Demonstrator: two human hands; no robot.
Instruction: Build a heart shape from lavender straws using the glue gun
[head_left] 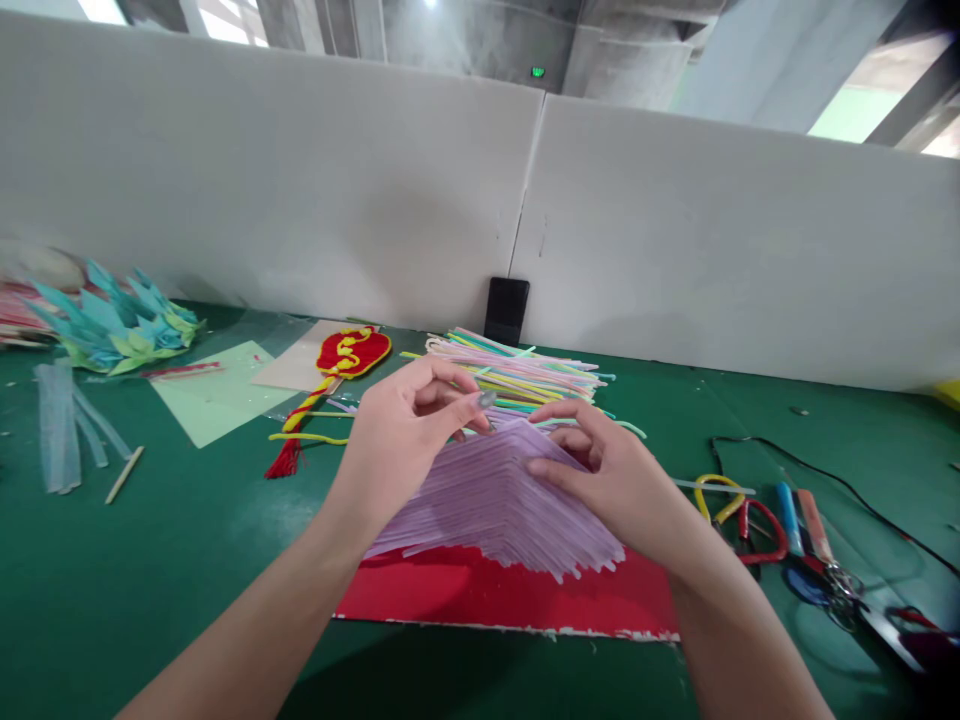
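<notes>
On a red sheet [510, 598] on the table [150, 570], lilac straws [487, 510] lie in two slanted rows meeting at a peak, where the left hand [405, 432] pinches their tips and the right hand [609, 478], unclenched, presses them flat (probably to keep them aligned); spare straws [525, 368] wait behind the sheet.

straw fan [495, 510] on card [517, 598], pliers [739, 515] right

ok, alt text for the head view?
The left hand and right hand touch the ridge of a peaked mat of lilac straws on a red sheet on a green table. Coloured straws lie behind, hand tools to the right, and a red-and-yellow tasselled ornament to the left.
</notes>
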